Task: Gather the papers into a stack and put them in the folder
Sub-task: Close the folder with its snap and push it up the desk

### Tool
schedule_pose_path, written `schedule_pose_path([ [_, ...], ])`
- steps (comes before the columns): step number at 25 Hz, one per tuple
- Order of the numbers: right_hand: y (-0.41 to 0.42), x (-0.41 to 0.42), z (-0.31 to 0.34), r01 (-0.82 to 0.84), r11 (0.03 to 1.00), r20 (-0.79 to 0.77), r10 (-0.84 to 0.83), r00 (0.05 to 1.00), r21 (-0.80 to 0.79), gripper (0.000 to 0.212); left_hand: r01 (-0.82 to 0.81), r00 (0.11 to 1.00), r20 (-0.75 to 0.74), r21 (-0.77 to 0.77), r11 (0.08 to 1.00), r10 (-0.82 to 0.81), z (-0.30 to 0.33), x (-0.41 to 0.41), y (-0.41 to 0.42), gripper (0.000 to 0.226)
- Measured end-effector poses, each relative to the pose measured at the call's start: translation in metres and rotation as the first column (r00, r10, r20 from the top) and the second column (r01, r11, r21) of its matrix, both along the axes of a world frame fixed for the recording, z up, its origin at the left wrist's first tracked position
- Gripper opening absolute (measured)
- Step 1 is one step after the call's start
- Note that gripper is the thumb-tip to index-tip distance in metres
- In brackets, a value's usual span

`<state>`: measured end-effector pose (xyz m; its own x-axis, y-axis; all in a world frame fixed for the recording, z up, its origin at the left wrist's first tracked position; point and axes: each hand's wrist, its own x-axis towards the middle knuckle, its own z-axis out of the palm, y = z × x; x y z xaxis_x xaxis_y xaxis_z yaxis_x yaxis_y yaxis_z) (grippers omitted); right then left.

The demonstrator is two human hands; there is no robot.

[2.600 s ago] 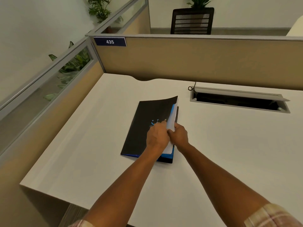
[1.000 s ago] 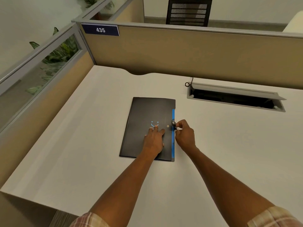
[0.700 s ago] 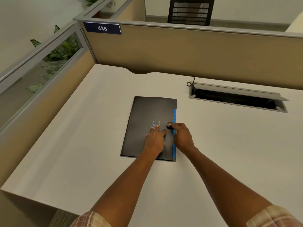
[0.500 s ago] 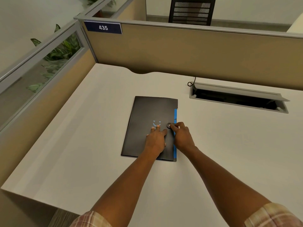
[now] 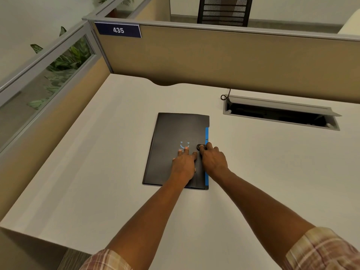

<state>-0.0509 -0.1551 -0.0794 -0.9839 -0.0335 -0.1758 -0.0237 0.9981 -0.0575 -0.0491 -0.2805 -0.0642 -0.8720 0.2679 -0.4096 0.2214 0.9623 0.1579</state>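
Your desk [image 5: 97, 172] is a pale, cream surface enclosed by tan partition panels [image 5: 214, 59] at the back and left, with a glazed strip along the left panel and green plants behind it. A dark blue plate [image 5: 118, 30] reading 435 is fixed at the top left corner of the back panel. A black mesh chair [image 5: 224, 11] stands beyond it. An open cable hatch [image 5: 280, 114] is set into the desk at the right rear, with a dark cable looped at its left end. The black folder [image 5: 171, 137] lies closed and flat near the desk's centre, a blue strip showing along its right edge and a small blue smile mark on the cover. No papers show outside it. Your left hand [image 5: 184, 164] rests flat on the cover with fingers straight, pressing it down. Your right hand [image 5: 213, 160] is just beside it, fingertips on the small round clasp [image 5: 199, 147] at the folder's right edge; you cannot tell whether it is pinching or only pressing it. Plaid sleeves [image 5: 321, 250] show at both forearms.
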Motion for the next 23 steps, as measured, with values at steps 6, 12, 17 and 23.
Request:
schedule_pose_path([
  [6,-0.004,0.001,-0.001,-0.002,1.0,0.013,0.002,1.0,0.02,0.044,0.0,1.0,0.008,-0.003,1.0,0.0,-0.002,-0.001,0.0,0.07],
  [12,-0.004,0.002,0.006,0.046,0.995,0.031,-0.043,0.999,-0.092,0.045,-0.005,1.0,0.001,0.045,0.999,0.005,0.001,0.001,-0.003,0.067],
  [17,0.01,0.018,0.003,0.299,0.876,0.041,-0.307,0.951,-0.378,0.044,-0.122,0.972,-0.152,0.327,0.937,0.18,0.013,-0.001,-0.039,0.054],
  [23,0.006,0.028,-0.003,0.462,0.728,0.179,-0.436,0.882,-0.506,0.02,-0.549,0.813,-0.179,0.077,0.832,0.554,0.014,-0.004,-0.08,0.066],
])
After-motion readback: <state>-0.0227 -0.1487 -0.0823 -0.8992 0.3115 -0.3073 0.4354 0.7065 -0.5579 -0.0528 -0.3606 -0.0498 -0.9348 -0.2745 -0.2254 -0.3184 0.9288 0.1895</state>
